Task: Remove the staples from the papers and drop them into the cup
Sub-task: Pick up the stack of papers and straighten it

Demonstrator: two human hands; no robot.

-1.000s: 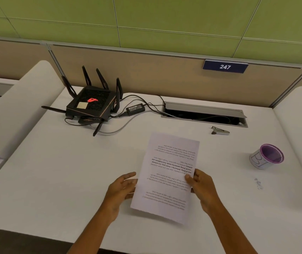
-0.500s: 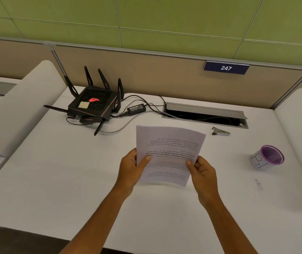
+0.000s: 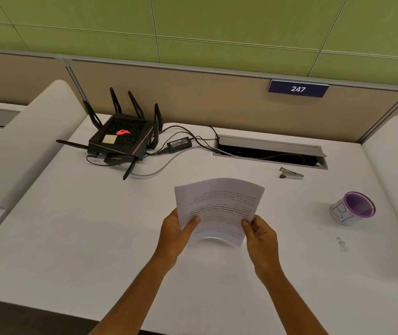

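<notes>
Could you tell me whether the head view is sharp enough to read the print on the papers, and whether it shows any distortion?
Head view: the papers show upside-down print too soft to read; wide-angle bending curves the partition rail; the sign reads 247 clearly.

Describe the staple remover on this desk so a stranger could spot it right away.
Find the long open cable slot at the desk's back edge, under the blue 247 sign. Just in front of its right end lies the staple remover, small, metal, wedge-shaped, unlike the round purple-rimmed cup nearer the person.
</notes>
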